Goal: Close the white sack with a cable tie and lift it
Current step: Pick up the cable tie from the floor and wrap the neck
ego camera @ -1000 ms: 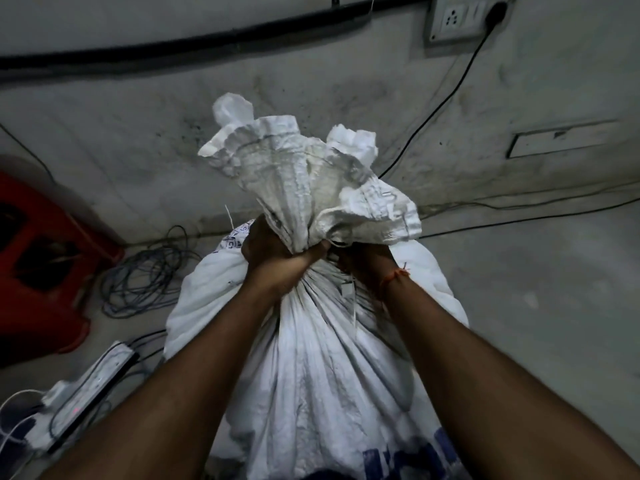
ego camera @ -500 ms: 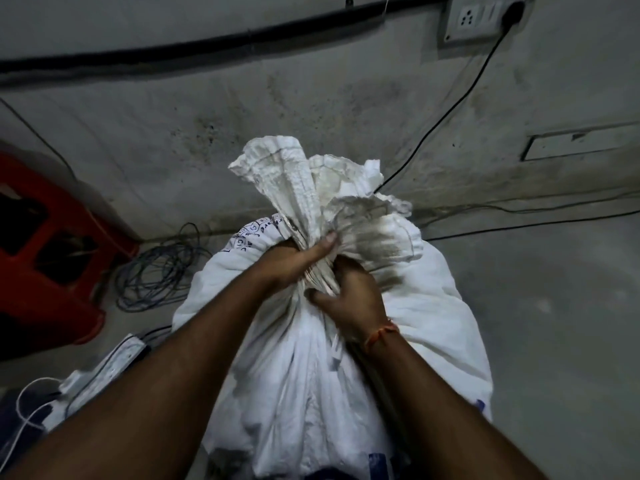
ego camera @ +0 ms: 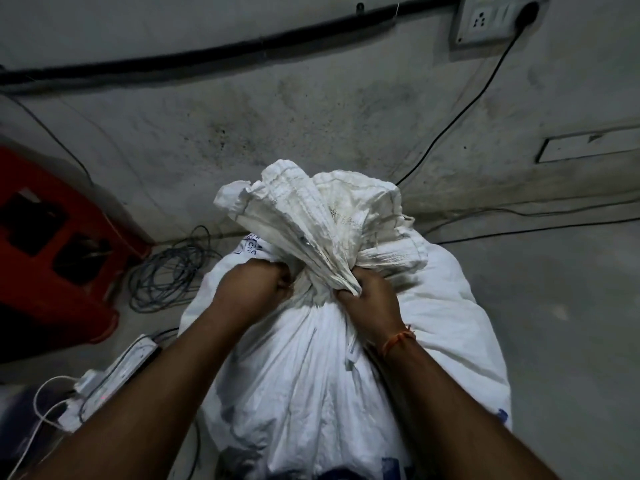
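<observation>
The white sack (ego camera: 304, 382) stands full on the floor in front of me, its mouth bunched into a ruffled top (ego camera: 311, 216). My left hand (ego camera: 256, 285) is clenched on the left side of the gathered neck. My right hand (ego camera: 372, 301), with an orange thread at the wrist, grips the neck from the right. A thin white cable tie tail (ego camera: 349, 355) hangs down the sack just below the neck, beside my right wrist. The loop around the neck is hidden by fabric and fingers.
A red plastic stool (ego camera: 52, 258) stands at the left by the wall. A coil of grey cable (ego camera: 169, 271) and a white power strip (ego camera: 117, 368) lie on the floor left of the sack. Black cables (ego camera: 519, 230) run along the floor at right, below a wall socket (ego camera: 485, 22).
The sack has come down from a raised position and sits lower in view. My right hand has shifted its grip on the neck, and both hands have dropped with the sack.
</observation>
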`<move>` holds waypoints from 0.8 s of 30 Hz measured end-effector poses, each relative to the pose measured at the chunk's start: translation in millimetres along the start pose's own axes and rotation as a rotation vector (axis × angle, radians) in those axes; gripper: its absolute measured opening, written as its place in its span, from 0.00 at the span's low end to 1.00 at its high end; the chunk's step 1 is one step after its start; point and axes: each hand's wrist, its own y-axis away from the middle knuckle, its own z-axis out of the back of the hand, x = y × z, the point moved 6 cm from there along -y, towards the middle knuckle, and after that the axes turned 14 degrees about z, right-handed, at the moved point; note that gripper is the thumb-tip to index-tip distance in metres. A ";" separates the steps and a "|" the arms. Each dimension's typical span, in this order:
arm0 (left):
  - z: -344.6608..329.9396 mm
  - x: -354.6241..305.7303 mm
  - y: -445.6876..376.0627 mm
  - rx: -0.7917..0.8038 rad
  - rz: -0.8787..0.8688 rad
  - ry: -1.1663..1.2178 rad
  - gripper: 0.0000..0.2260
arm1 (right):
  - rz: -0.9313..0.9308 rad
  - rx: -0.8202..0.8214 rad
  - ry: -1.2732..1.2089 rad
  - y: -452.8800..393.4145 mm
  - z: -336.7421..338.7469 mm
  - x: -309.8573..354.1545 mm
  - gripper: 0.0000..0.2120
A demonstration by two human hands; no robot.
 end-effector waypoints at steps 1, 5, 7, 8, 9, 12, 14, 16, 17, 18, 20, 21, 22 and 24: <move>-2.4 5.3 4.4 -0.002 0.045 -0.064 0.11 | -0.010 -0.001 -0.006 0.3 -0.2 -1.7 0.11; -7.0 30.7 21.8 0.011 0.223 -0.023 0.06 | -0.024 -0.020 -0.039 1.8 -1.5 -2.7 0.11; -6.1 31.1 33.2 -0.065 0.296 0.098 0.06 | -0.024 -0.022 -0.038 2.5 -1.9 -1.6 0.11; -4.0 26.4 40.9 -0.131 0.328 0.119 0.06 | -0.024 -0.019 -0.027 2.7 -2.0 -0.6 0.11; -2.5 18.3 49.7 -0.202 0.343 0.116 0.06 | -0.022 -0.012 -0.013 2.8 -1.9 0.4 0.12; -17.5 -14.2 79.5 -0.281 0.362 0.115 0.08 | -0.005 0.014 0.056 4.1 -3.3 3.8 0.16; -35.2 -26.5 90.7 -0.228 0.399 0.242 0.06 | -0.008 0.007 0.111 7.3 -2.6 5.3 0.19; -42.7 -33.0 92.3 -0.184 0.411 0.398 0.02 | -0.004 0.002 0.142 9.6 -2.7 6.5 0.19; -42.5 -36.7 92.3 -0.192 0.395 0.422 0.02 | 0.002 0.006 0.150 10.2 -3.0 7.4 0.18; -41.1 -40.6 92.9 -0.209 0.380 0.426 0.03 | 0.011 0.007 0.157 10.6 -2.8 8.9 0.16; -39.9 -46.9 96.5 -0.235 0.359 0.445 0.04 | 0.033 -0.007 0.181 12.1 -1.1 13.2 0.15; -42.2 -48.9 98.9 -0.227 0.354 0.460 0.05 | 0.048 -0.014 0.196 13.7 -0.6 16.0 0.16; -46.3 -49.5 101.0 -0.205 0.352 0.483 0.07 | 0.063 -0.021 0.207 15.9 -0.2 18.9 0.16; -51.3 -46.7 101.4 -0.144 0.360 0.564 0.10 | 0.089 -0.053 0.182 22.7 2.4 24.5 0.16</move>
